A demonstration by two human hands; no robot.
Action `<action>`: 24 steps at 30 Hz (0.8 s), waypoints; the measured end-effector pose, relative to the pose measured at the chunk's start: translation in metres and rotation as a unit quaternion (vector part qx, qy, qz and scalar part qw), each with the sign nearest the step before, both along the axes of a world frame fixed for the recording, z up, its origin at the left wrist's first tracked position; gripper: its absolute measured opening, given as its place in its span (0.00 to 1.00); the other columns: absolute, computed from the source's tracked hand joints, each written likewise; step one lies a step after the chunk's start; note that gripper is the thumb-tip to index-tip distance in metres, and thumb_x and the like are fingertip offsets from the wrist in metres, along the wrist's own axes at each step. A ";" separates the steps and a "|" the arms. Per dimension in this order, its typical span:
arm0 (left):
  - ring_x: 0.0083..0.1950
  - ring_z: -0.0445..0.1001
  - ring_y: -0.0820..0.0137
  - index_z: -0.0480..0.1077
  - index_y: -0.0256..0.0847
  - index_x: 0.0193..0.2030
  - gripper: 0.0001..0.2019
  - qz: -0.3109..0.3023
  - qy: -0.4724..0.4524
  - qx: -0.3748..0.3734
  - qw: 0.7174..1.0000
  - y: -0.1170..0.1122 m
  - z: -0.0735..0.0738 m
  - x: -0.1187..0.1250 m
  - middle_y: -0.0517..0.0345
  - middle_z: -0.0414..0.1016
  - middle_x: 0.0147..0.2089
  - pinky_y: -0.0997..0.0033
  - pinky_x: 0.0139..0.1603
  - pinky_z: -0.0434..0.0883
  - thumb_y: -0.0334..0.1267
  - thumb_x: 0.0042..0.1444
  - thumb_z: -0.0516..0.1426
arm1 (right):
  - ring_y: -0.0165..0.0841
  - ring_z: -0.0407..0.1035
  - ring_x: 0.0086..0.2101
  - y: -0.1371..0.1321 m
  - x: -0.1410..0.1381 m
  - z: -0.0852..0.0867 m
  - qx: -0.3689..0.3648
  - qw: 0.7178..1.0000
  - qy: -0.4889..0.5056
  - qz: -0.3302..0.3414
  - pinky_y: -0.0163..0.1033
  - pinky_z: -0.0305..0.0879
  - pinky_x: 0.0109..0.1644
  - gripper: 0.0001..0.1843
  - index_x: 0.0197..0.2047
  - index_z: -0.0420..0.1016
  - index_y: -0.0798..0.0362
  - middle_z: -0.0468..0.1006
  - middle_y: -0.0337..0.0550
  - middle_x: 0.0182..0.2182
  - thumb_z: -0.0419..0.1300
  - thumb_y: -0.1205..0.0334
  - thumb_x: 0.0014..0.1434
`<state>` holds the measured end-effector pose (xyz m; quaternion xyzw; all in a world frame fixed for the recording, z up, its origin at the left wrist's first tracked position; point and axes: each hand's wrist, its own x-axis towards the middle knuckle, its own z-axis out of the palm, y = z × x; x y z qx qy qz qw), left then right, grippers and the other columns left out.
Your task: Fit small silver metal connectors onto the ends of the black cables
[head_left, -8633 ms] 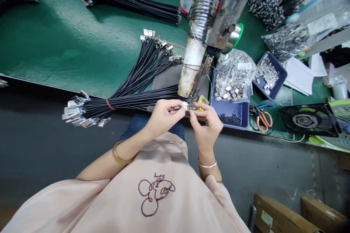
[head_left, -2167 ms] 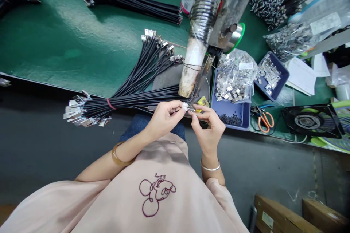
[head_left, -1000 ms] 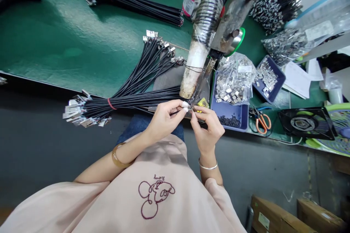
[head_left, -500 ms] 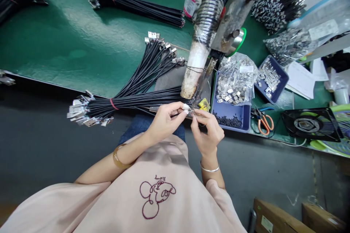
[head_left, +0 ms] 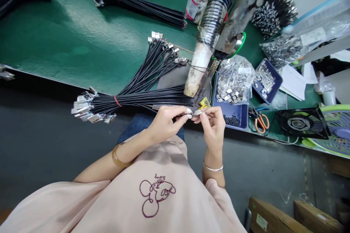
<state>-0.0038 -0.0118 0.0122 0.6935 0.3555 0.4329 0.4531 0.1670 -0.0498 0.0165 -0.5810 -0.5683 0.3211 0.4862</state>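
My left hand (head_left: 170, 121) is closed in a pinch on the end of a black cable, only partly visible between its white-capped fingertips. My right hand (head_left: 213, 125) grips a small silvery metal connector shell (head_left: 198, 112) between thumb and fingers, right against the cable end. Whether the shell is seated on the cable cannot be made out. Just behind the fingers lies a tied bundle of black cables (head_left: 142, 99) with metal connectors at its left end. A looser fan of cables (head_left: 144, 67) spreads beyond it. A yellow piece (head_left: 203, 102) sits close to my right fingertips.
A ribbed extraction hose (head_left: 216, 11) with a white nozzle (head_left: 195, 69) hangs just above my hands. To the right are a blue tray (head_left: 243, 111) of shells and black bits, a smaller tray (head_left: 276, 89), orange-handled cutters (head_left: 261, 123) and a fan (head_left: 302, 123).
My right hand has turned slightly, and the metal shell now shows between the fingertips of both hands. My left hand keeps its pinch. The view has shifted a little.
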 end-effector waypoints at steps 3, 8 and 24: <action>0.22 0.69 0.79 0.71 0.35 0.29 0.10 -0.051 -0.034 -0.122 0.991 0.000 0.005 -0.004 0.60 0.74 0.25 0.79 0.26 0.67 0.31 0.63 0.55 | 0.28 0.78 0.31 -0.008 0.002 -0.005 0.063 0.994 -0.093 -0.017 0.33 0.75 0.35 0.04 0.38 0.69 0.49 0.78 0.36 0.33 0.61 0.63 0.65; 0.27 0.70 0.76 0.73 0.34 0.33 0.07 -0.032 -0.020 -0.098 0.994 -0.001 0.003 -0.003 0.60 0.74 0.26 0.77 0.30 0.68 0.32 0.61 0.56 | 0.23 0.66 0.18 -0.021 0.007 0.002 0.163 0.950 -0.256 -0.074 0.30 0.63 0.25 0.06 0.46 0.74 0.49 0.75 0.30 0.23 0.61 0.65 0.65; 0.27 0.70 0.76 0.79 0.35 0.32 0.05 -0.171 0.016 -0.058 0.983 0.003 0.000 -0.015 0.56 0.80 0.30 0.79 0.27 0.62 0.32 0.56 0.61 | 0.28 0.66 0.22 -0.010 0.053 0.026 0.059 0.927 -0.340 -0.149 0.34 0.60 0.29 0.11 0.37 0.77 0.52 0.76 0.37 0.24 0.59 0.55 0.66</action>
